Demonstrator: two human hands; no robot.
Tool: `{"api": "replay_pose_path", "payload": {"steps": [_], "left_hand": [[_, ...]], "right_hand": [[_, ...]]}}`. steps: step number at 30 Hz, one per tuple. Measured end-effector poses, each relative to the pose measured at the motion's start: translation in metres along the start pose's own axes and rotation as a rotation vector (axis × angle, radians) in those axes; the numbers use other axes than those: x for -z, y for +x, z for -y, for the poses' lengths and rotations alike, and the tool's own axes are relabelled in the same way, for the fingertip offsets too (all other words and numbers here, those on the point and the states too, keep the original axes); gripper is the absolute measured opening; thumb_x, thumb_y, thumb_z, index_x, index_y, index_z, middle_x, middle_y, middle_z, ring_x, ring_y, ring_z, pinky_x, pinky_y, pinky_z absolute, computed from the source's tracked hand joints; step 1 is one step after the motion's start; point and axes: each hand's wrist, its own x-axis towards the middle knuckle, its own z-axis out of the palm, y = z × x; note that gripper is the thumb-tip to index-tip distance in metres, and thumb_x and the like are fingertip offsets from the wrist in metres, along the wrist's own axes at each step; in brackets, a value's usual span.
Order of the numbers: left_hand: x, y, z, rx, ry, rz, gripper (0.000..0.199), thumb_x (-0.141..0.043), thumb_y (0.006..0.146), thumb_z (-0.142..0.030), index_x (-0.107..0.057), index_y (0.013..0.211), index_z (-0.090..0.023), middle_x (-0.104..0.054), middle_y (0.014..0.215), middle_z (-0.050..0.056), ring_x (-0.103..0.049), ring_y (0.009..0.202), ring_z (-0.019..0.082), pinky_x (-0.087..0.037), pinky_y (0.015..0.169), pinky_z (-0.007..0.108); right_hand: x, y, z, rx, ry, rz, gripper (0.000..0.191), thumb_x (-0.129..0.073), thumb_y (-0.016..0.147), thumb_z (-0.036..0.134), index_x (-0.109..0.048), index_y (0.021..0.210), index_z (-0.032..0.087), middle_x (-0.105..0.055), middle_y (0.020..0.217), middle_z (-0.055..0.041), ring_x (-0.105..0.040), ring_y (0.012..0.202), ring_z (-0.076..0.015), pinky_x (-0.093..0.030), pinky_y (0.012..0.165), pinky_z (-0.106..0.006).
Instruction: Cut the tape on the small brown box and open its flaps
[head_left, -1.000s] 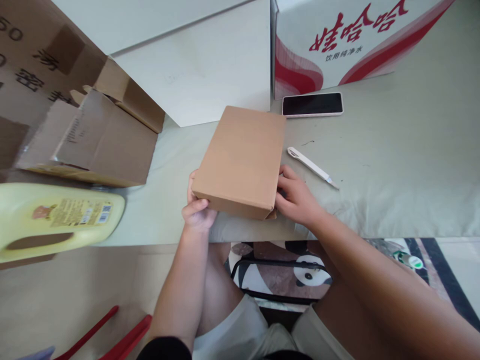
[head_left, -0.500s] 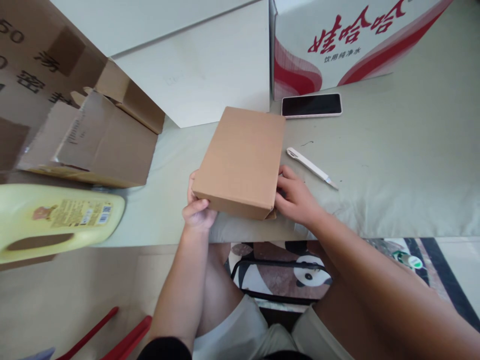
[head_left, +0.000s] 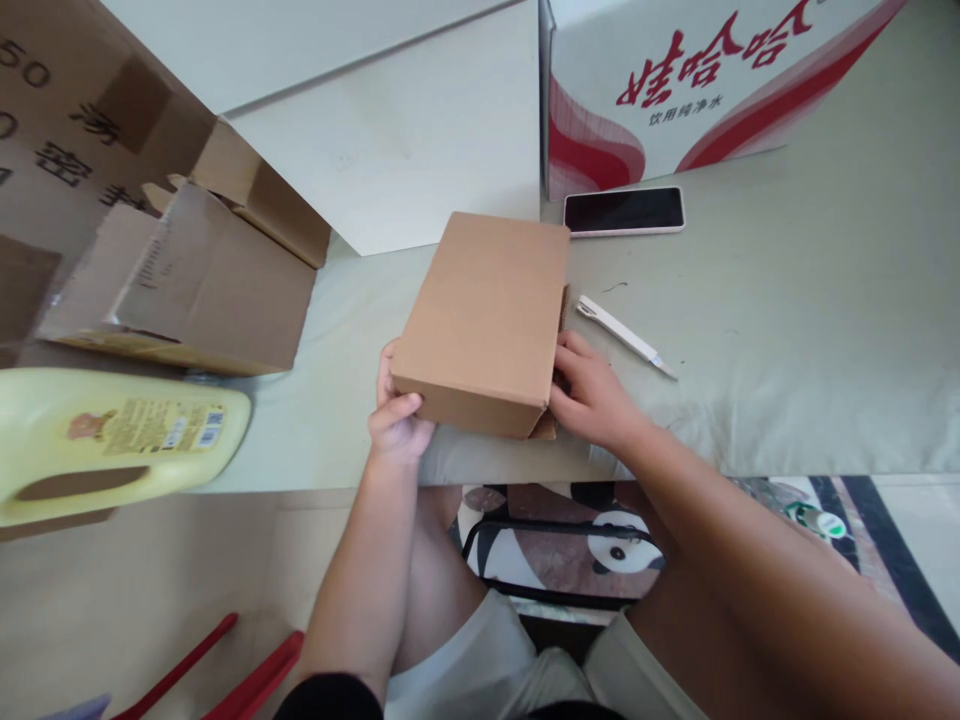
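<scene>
A plain brown cardboard box [head_left: 487, 310] is tilted above the pale green cloth surface, its broad face turned up. My left hand [head_left: 401, 415] grips its near left corner, thumb on the front side and fingers around the edge. At the right side my right hand [head_left: 592, 390] has its fingers curled against the box's lower edge, fingertips partly hidden. A flap [head_left: 544, 428] stands slightly away from the box at the near right corner, and a strip of cardboard shows along the right edge. Right of the box lies a white utility knife [head_left: 626, 336], blade end toward me.
Behind the box are a phone [head_left: 624, 211], a white box [head_left: 420, 140] and a red-and-white carton [head_left: 675, 100]. To the left stand an open cardboard carton [head_left: 225, 270] and a yellow jug [head_left: 150, 440]. The surface's front edge runs above my knees.
The box has tipped slightly, and the flap along its right side has come further out from the body. Both hands keep nearly the same places.
</scene>
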Motion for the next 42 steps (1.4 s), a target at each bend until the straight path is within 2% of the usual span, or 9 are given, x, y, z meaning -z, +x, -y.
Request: {"api": "replay_pose_path", "payload": {"steps": [6,17,21,25,28,31,34,37,42], "left_hand": [[0.001,0.001,0.001,-0.017,0.031,0.013,0.06,-0.093,0.047,-0.032,-0.071,0.103,-0.027,-0.073,0.094,0.001,-0.068,0.082,0.019,-0.056,0.071,0.03],[-0.002,0.003,0.003,-0.059,0.064,-0.073,0.064,-0.095,0.048,-0.037,-0.069,0.107,-0.031,-0.07,0.11,0.002,-0.065,0.091,0.018,-0.055,0.076,0.028],[0.001,0.006,0.007,-0.075,0.064,-0.089,0.059,-0.097,0.05,-0.038,-0.063,0.098,-0.03,-0.066,0.097,-0.001,-0.063,0.084,0.016,-0.054,0.073,0.027],[0.004,0.009,0.013,-0.098,0.075,-0.05,0.063,-0.098,0.05,-0.034,-0.056,0.096,-0.029,-0.059,0.093,-0.003,-0.059,0.081,0.013,-0.051,0.072,0.025],[0.004,0.01,0.017,-0.111,0.07,-0.038,0.064,-0.099,0.05,-0.03,-0.052,0.094,-0.029,-0.056,0.096,-0.004,-0.058,0.085,0.013,-0.049,0.075,0.024],[0.002,0.011,0.019,-0.107,0.069,-0.049,0.063,-0.1,0.049,-0.033,-0.054,0.092,-0.028,-0.057,0.099,-0.003,-0.058,0.087,0.012,-0.05,0.077,0.023],[-0.001,0.012,0.019,-0.096,0.083,-0.088,0.062,-0.099,0.05,-0.042,-0.058,0.093,-0.027,-0.061,0.098,-0.002,-0.06,0.084,0.013,-0.051,0.073,0.023],[-0.002,0.014,0.017,-0.084,0.094,-0.113,0.062,-0.097,0.052,-0.051,-0.06,0.096,-0.027,-0.065,0.098,0.0,-0.062,0.085,0.015,-0.053,0.072,0.024],[-0.003,0.014,0.015,-0.092,0.113,-0.118,0.06,-0.094,0.057,-0.055,-0.061,0.099,-0.027,-0.068,0.105,0.002,-0.065,0.095,0.017,-0.055,0.077,0.027]], "right_hand": [[-0.001,0.001,-0.002,0.013,-0.008,-0.004,0.007,-0.052,0.081,0.018,-0.057,0.084,0.022,-0.061,0.1,-0.0099,-0.061,0.101,-0.0277,-0.05,0.09,-0.044],[0.014,0.003,-0.007,-0.062,-0.168,0.04,0.004,-0.051,0.078,0.021,-0.054,0.079,0.022,-0.059,0.093,-0.0099,-0.059,0.083,-0.0245,-0.048,0.073,-0.039],[0.014,0.001,-0.008,-0.135,-0.411,0.061,0.014,-0.053,0.085,0.027,-0.065,0.087,0.021,-0.067,0.106,-0.0143,-0.061,0.104,-0.0351,-0.048,0.085,-0.051],[0.008,-0.004,-0.008,-0.147,-0.557,-0.012,0.02,-0.054,0.089,0.026,-0.072,0.097,0.024,-0.069,0.129,-0.0116,-0.043,0.138,-0.0461,-0.037,0.102,-0.068],[0.004,-0.005,-0.01,-0.124,-0.614,-0.054,0.023,-0.052,0.089,0.02,-0.074,0.095,0.023,-0.069,0.129,-0.0123,-0.035,0.146,-0.0471,-0.027,0.109,-0.073],[0.003,-0.004,-0.012,-0.042,-0.574,-0.055,0.025,-0.049,0.087,0.014,-0.072,0.091,0.021,-0.072,0.115,-0.0131,-0.045,0.141,-0.0407,-0.028,0.115,-0.067],[0.004,-0.003,-0.011,0.057,-0.429,0.031,0.022,-0.048,0.082,0.014,-0.067,0.09,0.021,-0.073,0.098,-0.012,-0.063,0.112,-0.0327,-0.038,0.112,-0.058],[0.005,-0.005,-0.007,0.109,-0.272,0.121,0.022,-0.048,0.078,0.019,-0.063,0.093,0.02,-0.07,0.086,-0.0083,-0.066,0.088,-0.0288,-0.039,0.11,-0.059],[0.003,-0.009,0.001,0.085,-0.133,0.138,0.047,-0.055,0.086,0.042,-0.056,0.128,0.02,-0.071,0.122,-0.0151,-0.063,0.118,-0.0372,-0.031,0.114,-0.063]]}}
